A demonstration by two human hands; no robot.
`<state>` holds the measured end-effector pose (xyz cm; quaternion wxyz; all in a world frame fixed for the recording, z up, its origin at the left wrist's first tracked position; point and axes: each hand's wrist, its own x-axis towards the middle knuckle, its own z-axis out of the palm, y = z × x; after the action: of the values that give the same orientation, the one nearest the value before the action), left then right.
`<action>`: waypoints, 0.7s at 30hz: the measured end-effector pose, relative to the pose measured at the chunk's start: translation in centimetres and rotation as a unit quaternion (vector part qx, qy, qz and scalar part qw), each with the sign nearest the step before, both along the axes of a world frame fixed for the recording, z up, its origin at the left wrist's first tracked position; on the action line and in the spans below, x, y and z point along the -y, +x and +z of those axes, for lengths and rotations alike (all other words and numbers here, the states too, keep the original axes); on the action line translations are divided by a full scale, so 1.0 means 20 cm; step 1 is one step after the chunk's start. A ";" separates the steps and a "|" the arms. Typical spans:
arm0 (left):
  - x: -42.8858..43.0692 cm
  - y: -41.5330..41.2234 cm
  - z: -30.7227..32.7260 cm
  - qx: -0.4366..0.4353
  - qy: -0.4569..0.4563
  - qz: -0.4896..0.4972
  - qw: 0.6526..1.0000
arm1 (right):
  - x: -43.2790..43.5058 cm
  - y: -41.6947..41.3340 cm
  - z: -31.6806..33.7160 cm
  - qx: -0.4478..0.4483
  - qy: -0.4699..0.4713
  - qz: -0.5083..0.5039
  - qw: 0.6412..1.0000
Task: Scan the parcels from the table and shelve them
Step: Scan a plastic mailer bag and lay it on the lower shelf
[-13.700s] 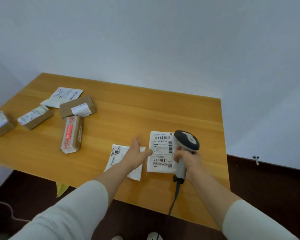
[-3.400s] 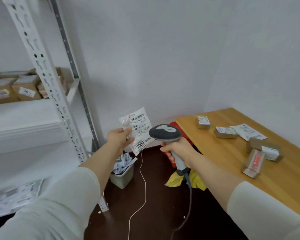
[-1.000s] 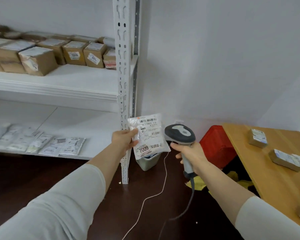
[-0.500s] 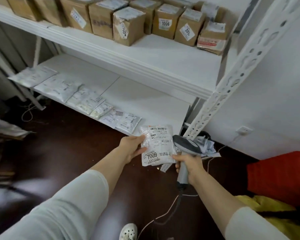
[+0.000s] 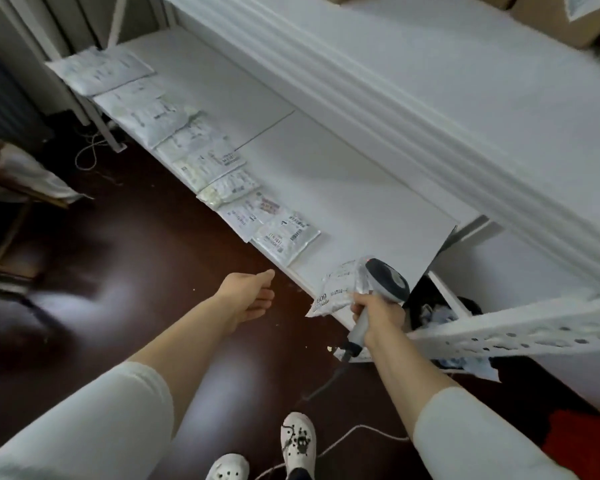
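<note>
At the shelf's [image 5: 343, 188] front edge, my right hand [image 5: 378, 311] is gripping the scanner [image 5: 387, 280] beside the parcel [image 5: 336, 291] overhanging that edge; my left hand [image 5: 248, 296] is hovering open, fingers relaxed, just off it.

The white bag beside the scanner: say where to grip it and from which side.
Pinch the near corner of the white bag where it overhangs the lower shelf, coming from the floor side with the free left hand; the scanner in the right hand crowds its far end.
</note>
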<state>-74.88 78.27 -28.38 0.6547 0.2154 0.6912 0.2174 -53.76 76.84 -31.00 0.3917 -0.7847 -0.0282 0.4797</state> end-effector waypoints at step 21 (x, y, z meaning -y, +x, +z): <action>-0.19 0.05 -0.49 0.013 -0.035 0.062 0.997 | -0.37 -0.15 -0.67 -0.085 -0.065 0.018 0.994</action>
<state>-73.81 82.13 -38.15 0.6561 0.1461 0.7019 0.2357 -56.78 84.21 -44.48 0.3321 -0.7640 0.0227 0.5527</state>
